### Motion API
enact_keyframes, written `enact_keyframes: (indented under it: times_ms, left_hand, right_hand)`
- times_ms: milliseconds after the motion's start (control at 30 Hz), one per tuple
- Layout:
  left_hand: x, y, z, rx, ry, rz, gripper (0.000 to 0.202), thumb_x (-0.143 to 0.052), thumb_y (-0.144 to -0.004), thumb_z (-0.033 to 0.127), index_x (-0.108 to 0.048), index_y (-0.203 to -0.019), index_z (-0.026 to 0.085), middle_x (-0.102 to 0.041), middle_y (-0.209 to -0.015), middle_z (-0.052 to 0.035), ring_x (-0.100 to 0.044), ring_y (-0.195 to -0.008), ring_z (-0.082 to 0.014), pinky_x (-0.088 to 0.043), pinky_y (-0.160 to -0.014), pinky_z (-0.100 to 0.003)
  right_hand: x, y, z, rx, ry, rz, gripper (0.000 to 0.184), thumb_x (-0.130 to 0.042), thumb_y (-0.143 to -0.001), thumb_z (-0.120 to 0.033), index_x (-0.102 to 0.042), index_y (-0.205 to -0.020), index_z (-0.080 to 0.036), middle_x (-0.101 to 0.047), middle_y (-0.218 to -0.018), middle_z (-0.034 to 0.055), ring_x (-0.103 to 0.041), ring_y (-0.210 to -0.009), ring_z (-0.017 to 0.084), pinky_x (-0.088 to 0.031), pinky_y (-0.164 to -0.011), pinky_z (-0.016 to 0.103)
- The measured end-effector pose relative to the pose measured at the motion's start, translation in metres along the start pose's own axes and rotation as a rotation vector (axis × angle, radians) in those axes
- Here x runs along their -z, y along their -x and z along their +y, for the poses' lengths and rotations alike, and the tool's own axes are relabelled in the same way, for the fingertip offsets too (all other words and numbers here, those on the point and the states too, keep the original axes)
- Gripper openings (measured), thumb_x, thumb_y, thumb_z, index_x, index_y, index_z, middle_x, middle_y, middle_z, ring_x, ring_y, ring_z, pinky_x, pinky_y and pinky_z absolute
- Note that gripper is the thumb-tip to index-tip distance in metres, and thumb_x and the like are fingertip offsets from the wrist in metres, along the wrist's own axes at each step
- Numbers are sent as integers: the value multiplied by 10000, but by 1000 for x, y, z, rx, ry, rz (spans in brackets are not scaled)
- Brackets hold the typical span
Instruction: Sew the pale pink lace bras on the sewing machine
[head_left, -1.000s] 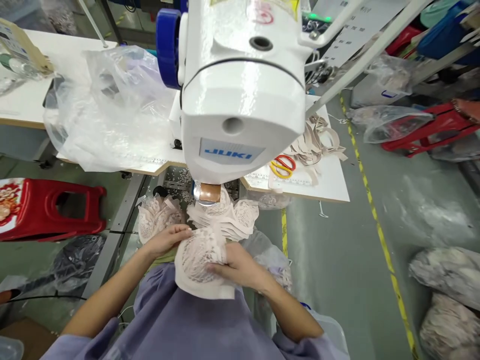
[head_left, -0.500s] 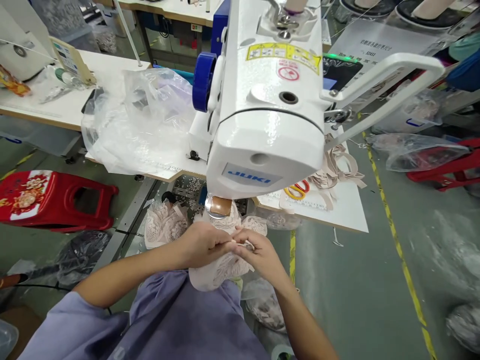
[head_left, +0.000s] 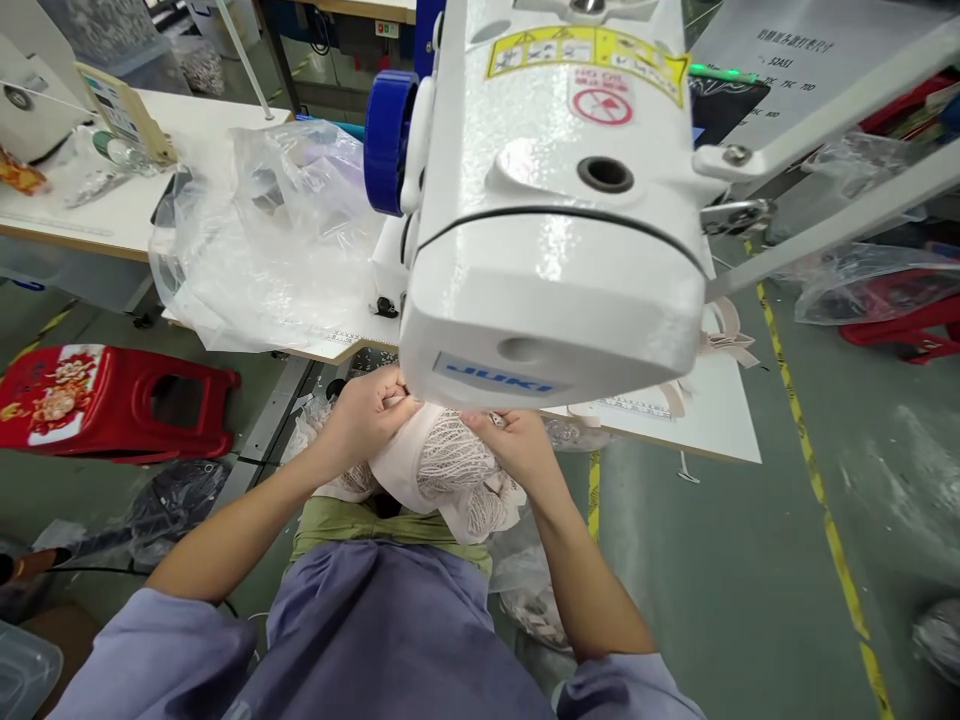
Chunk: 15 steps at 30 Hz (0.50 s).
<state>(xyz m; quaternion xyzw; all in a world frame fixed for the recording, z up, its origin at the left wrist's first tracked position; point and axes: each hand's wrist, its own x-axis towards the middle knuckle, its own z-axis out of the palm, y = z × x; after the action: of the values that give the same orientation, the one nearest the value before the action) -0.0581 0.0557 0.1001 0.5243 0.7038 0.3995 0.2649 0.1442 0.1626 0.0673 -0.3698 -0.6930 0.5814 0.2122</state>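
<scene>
Seen from the head view, a person in a lilac top (head_left: 375,640) sat over a pale lace piece (head_left: 454,460) just below the front of a white JUKI sewing machine (head_left: 555,300). The left hand (head_left: 369,418) pinched the lace by its left edge; the right hand (head_left: 523,448) gripped the opposite side, the two hands apart. A clear plastic bag (head_left: 277,240) lay on the white table (head_left: 724,425), left of the machine.
</scene>
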Motion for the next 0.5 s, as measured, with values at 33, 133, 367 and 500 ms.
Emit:
enact_keyframes:
  times_ms: [33,133,367,500]
  left_hand:
    - [-1,-1,-2,-19,-5,8,176,-556,-858,281,-512,-742,156,-400,-619,31,-363,-606,-108,-311,-605,-237]
    - [-2,-5,-6,-45,-16,13,171,-536,-860,287,-502,-745,164,-367,-600,38,-335,-594,-113,-347,-645,-251]
    - [-1,-4,-3,-49,-22,-2,192,-531,-879,268,-444,-735,176,-354,-585,45,-334,-585,-112,-328,-628,-257]
    - [2,-4,1,-19,12,-18,119,-523,-854,245,-496,-766,170,-346,-576,47,-319,-574,-109,-286,-584,-248]
  right_hand:
    - [1,-1,0,9,-10,-1,352,-699,-835,-515,-709,-805,-164,-704,-867,61,-638,-860,247,-482,-744,318]
    - [3,-4,-1,38,-42,-3,309,-719,-832,-483,-741,-841,-175,-726,-907,63,-662,-930,278,-508,-805,354]
    - [4,-11,9,57,-67,12,363,-728,-839,-523,-739,-990,-193,-730,-1051,85,-668,-1019,295,-528,-889,392]
    - [-13,3,45,14,-132,46,732,-744,-775,-650,-587,-1320,-187,-647,-1255,149,-625,-1136,322,-528,-943,420]
